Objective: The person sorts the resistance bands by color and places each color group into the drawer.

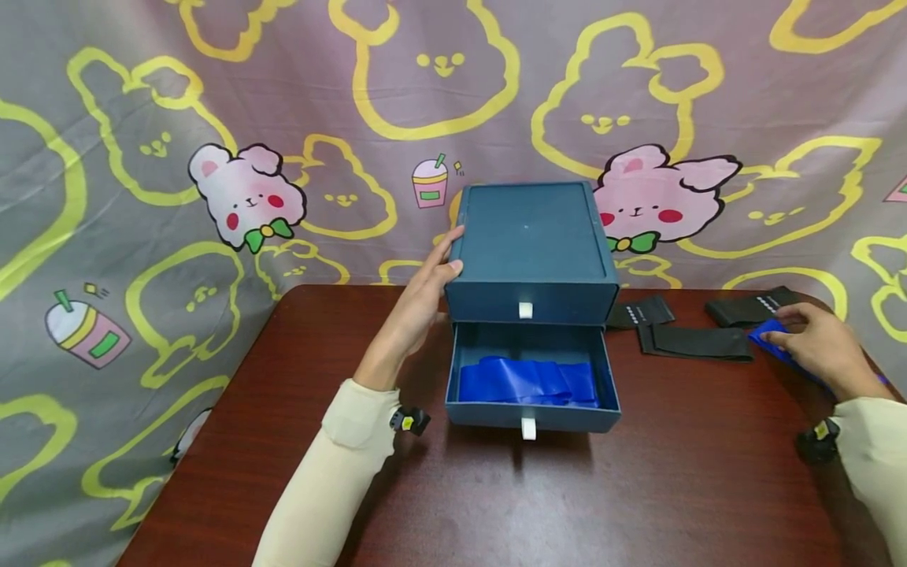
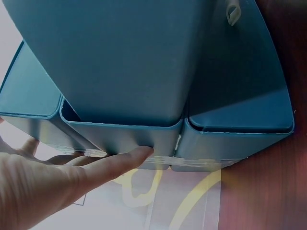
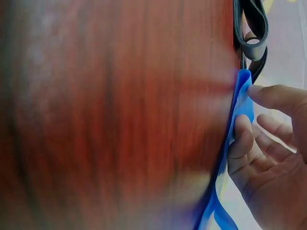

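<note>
A dark blue drawer cabinet [image 1: 527,236] stands near the back of the table, its top drawer closed. The drawer [image 1: 531,416] below is pulled out, and a folded blue resistance band [image 1: 520,381] lies in it. My left hand [image 1: 420,303] rests against the cabinet's left side with fairly straight fingers; in the left wrist view its thumb [image 2: 127,160] touches the wall. At the right edge of the table, my right hand [image 1: 822,346] pinches another blue resistance band [image 3: 244,103] between thumb and fingers. The rest of that band trails along the tabletop.
Folded black bands lie right of the cabinet: one [image 1: 701,343] near my right hand, another [image 1: 744,308] behind it, and one [image 1: 643,312] partly hidden by the cabinet. A patterned curtain [image 1: 340,102] hangs behind the brown table [image 1: 673,472].
</note>
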### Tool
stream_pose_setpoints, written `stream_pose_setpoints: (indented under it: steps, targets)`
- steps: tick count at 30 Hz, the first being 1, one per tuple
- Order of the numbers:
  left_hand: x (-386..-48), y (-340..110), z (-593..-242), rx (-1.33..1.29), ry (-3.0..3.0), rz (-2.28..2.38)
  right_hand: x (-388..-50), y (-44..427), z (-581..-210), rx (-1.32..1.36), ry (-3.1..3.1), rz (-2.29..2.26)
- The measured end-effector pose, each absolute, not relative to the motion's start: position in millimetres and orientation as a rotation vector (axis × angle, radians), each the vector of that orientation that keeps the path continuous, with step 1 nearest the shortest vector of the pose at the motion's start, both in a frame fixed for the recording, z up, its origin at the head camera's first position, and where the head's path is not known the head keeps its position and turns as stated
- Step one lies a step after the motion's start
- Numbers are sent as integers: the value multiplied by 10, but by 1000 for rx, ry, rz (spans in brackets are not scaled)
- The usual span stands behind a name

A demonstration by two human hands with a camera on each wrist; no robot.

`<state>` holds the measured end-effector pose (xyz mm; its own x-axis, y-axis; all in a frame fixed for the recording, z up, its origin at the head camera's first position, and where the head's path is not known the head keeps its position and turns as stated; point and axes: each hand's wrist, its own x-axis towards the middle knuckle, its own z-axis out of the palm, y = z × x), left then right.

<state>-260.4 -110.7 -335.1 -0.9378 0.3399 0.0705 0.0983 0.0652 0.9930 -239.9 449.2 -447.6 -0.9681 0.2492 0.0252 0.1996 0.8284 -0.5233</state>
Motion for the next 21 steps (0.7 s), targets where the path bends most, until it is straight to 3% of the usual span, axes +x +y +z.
stream_pose_setpoints:
  steps: [21]
  targets:
    - [-2609,-1104,-3358,445,2164,1978,-2461,4517,-4495,-171,-2966,686]
